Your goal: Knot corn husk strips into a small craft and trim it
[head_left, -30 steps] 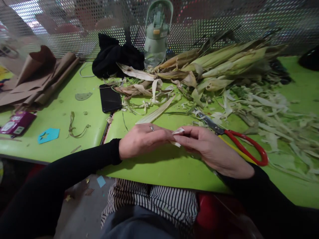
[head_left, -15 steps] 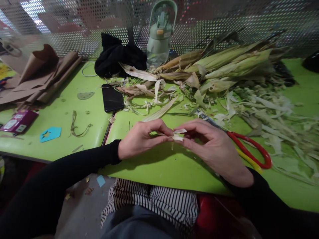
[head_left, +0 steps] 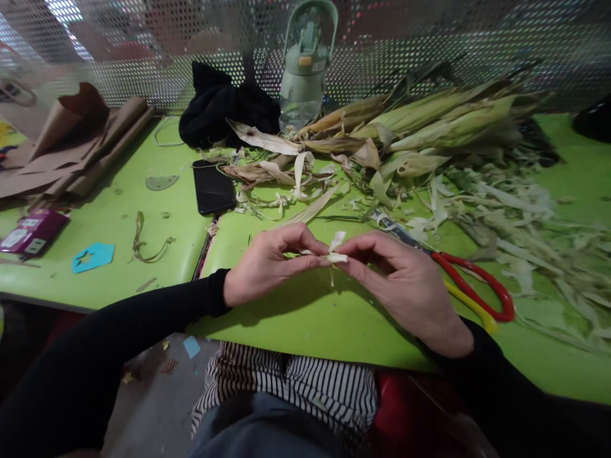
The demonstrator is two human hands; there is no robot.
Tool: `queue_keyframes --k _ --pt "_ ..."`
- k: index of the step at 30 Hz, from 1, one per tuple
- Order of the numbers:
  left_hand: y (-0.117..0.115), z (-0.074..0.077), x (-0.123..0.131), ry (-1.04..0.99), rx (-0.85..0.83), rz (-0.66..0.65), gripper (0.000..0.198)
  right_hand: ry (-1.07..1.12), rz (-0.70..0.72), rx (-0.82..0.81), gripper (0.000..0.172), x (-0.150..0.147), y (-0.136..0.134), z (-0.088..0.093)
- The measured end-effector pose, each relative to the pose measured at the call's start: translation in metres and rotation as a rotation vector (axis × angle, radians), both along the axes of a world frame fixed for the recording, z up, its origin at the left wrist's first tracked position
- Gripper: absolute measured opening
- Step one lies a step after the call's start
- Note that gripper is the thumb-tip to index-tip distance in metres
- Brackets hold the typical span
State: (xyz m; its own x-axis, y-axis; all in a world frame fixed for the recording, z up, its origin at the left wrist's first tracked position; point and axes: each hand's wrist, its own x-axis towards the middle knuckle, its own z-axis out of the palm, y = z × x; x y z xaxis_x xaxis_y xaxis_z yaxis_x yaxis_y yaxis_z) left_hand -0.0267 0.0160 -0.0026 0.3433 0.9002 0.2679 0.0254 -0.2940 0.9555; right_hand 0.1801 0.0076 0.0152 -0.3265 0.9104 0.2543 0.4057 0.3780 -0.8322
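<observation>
Between my hands, just above the green table [head_left: 305, 337], is a small piece of pale corn husk [head_left: 338, 257] with short strips sticking up and hanging down. My left hand [head_left: 274, 257] pinches its left side between thumb and index finger. From the right, my right hand [head_left: 403, 280] closes thumb and fingers on the other side of the piece, fingertips almost meeting the left ones. Right beside that hand lie scissors [head_left: 477, 286] with red and yellow handles, their blades pointing away. A pale husk strip [head_left: 317, 207] rests behind the hands.
Corn husks [head_left: 429, 127] and a heap of shredded strips [head_left: 529, 235] cover the back right. A green bottle [head_left: 305, 83], black cloth [head_left: 229, 108] and phone [head_left: 214, 187] sit at the back. Leftward are brown paper [head_left: 81, 146], a purple box [head_left: 33, 233] and a blue tag [head_left: 93, 257].
My right hand has shifted slightly left, closer to the left fingertips. One husk strip that lay flat now stands up between my hands.
</observation>
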Motion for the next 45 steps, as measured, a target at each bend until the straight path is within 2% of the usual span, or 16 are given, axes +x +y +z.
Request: queue_keyframes --k 5,9,11,13,17,23,26,31,35,37,40,42,45 --pt "-0.003 0.000 0.003 -0.045 -0.085 -0.024 0.021 -0.004 0.029 -0.089 0.009 0.000 -0.002 0.002" --pt "-0.005 0.002 0.005 -0.080 -0.184 -0.041 0.023 -0.038 0.005 -0.046 0.004 -0.004 -0.004 0.004" --pt "-0.004 0.004 0.005 -0.062 -0.207 -0.046 0.024 -0.065 -0.002 -0.021 0.005 -0.005 -0.004 0.005" --pt "-0.003 0.007 0.004 -0.018 -0.199 -0.040 0.026 -0.044 -0.006 -0.063 0.010 -0.005 -0.003 0.005" --pt "-0.003 0.010 0.002 0.061 -0.108 -0.026 0.020 0.027 -0.018 -0.192 0.033 -0.004 -0.002 0.004" --pt "-0.007 0.010 0.000 0.194 -0.019 -0.043 0.014 -0.042 -0.062 -0.110 0.022 -0.005 -0.002 0.005" --pt "-0.007 0.011 -0.001 0.236 0.010 -0.048 0.010 -0.085 -0.047 -0.116 0.019 -0.005 -0.002 0.006" --pt "-0.006 0.015 -0.003 0.329 0.077 -0.061 0.006 -0.122 -0.021 -0.036 0.010 -0.007 -0.005 0.008" --pt "-0.006 0.013 -0.002 0.349 0.155 -0.074 0.010 -0.004 -0.045 -0.195 0.015 -0.009 -0.005 0.008" --pt "-0.007 0.011 -0.001 0.358 0.254 -0.056 0.026 0.079 -0.074 -0.283 0.018 -0.010 -0.004 0.007" --pt "-0.007 0.007 0.001 0.419 0.452 0.035 0.047 0.161 -0.109 -0.326 0.020 -0.012 -0.003 0.005" --pt "-0.006 0.006 0.004 0.460 0.534 0.101 0.044 0.173 -0.112 -0.327 0.021 -0.013 -0.004 0.004" --pt "-0.004 0.006 0.006 0.488 0.564 0.120 0.032 0.172 -0.088 -0.328 0.022 -0.015 -0.005 0.003"
